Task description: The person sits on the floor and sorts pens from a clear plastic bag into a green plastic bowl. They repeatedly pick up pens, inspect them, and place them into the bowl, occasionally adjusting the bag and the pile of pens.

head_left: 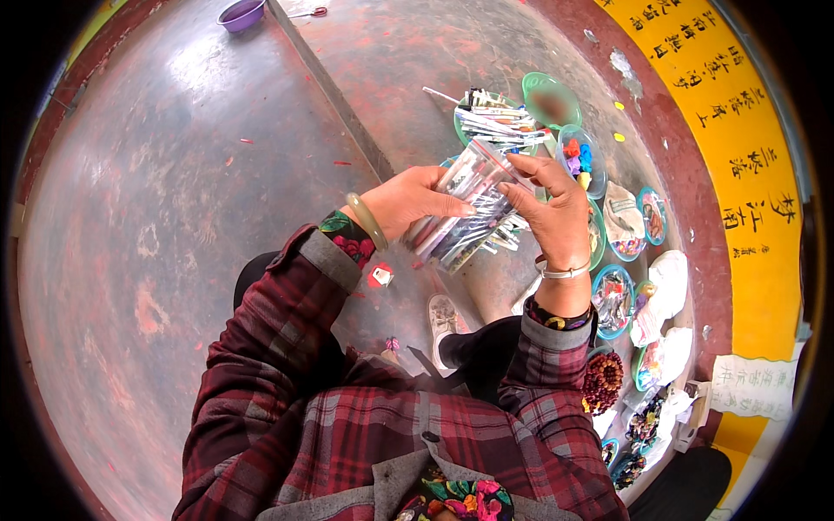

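A clear zip bag (476, 195) full of slim pens is held up in front of me, tilted. My left hand (413, 204) grips its left side, the thumb lying across the plastic. At the upper right corner, by the red-edged opening strip, my right hand (556, 204) pinches the bag between thumb and fingers. Whether the strip is sealed I cannot tell. Just beyond the bag, a green basket (460, 130) is heaped with white pens (502, 122). More loose pens (506, 234) show behind the bag; what they rest on is hidden.
Right of the pens stand a green bowl (528, 84) and a clear tub (595, 184) with colourful pieces. Several small baskets, including a blue one (614, 333) and one with dark red beads (603, 382), line the right side. A purple basin (241, 16) sits far left.
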A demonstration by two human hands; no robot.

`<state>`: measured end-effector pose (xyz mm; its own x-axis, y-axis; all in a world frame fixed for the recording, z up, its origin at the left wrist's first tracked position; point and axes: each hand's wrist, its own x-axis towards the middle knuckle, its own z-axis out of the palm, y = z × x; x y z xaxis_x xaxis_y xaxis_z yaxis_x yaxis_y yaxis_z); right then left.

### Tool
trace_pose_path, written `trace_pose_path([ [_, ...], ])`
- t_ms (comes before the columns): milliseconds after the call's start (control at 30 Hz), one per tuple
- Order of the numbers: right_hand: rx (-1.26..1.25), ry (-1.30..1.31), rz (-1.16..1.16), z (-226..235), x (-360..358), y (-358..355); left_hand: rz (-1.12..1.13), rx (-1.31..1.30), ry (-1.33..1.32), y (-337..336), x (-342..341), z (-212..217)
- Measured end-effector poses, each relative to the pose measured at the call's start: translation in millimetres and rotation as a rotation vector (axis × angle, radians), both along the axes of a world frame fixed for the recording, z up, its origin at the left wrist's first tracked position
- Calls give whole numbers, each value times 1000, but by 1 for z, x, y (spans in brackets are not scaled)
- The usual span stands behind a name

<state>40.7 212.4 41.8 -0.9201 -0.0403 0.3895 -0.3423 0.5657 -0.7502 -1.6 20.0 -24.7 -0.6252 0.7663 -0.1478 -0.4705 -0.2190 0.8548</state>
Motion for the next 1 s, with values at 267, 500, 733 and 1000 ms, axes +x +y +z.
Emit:
trace_pose_path([
  [267, 87, 174, -55, -11, -5, -4, 23, 54, 15, 4, 2, -2],
  [500, 3, 157, -49, -18, -8, -7, 32, 42, 58, 5, -1, -5],
  [733, -1, 148, -12, -22, -13, -2, 47, 26, 74, 5, 0, -4],
  [1000, -419, 105, -109, -38, -27, 17, 255, -6, 203, -1, -6, 8],
])
